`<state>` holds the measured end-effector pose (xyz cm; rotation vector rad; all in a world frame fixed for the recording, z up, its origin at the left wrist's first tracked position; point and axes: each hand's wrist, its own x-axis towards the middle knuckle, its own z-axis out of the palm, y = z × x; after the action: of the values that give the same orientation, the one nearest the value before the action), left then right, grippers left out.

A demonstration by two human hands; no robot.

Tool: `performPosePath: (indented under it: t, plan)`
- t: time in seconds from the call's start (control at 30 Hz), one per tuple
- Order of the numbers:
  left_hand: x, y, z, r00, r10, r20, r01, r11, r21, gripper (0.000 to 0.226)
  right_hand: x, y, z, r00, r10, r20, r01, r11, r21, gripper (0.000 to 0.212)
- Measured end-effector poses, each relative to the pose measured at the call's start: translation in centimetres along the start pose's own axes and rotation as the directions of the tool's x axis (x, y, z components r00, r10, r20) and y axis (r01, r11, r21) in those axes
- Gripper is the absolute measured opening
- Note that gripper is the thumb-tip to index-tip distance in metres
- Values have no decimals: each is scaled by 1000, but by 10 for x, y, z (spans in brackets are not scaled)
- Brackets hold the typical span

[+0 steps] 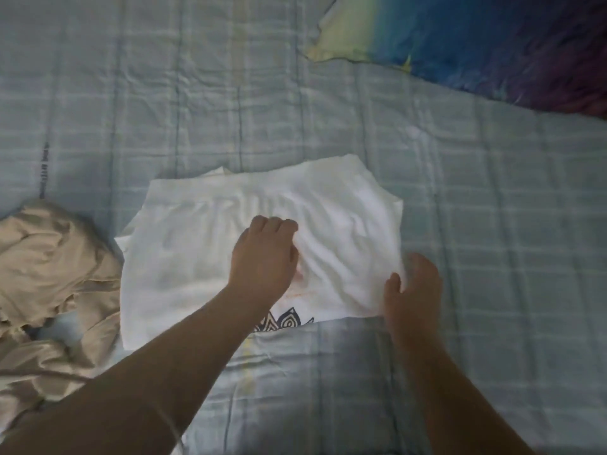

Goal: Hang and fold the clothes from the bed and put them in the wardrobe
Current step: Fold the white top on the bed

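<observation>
A white T-shirt (197, 244) lies partly folded in the middle of the bed, with a dark printed pattern showing at its near edge. My left hand (262, 254) rests on top of the shirt near its middle, fingers curled and pressing the cloth. My right hand (410, 290) is at the shirt's right near corner, thumb and fingers apart, touching the edge of the fabric. Whether it pinches the cloth is unclear. A crumpled beige garment (49, 274) lies at the left edge of the view, touching the shirt's left side.
The bed (492, 224) is covered by a pale blue checked sheet. A pillow (476, 37) in yellow, blue and purple lies at the far right corner.
</observation>
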<state>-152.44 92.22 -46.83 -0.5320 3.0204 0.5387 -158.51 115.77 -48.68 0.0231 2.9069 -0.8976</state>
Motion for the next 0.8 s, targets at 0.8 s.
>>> performPosePath:
  t: [0.8]
  plan:
    - [116, 162, 73, 927, -209, 311, 230, 973, -32, 35, 18, 15, -7, 803, 339, 490, -367, 929, -41, 9]
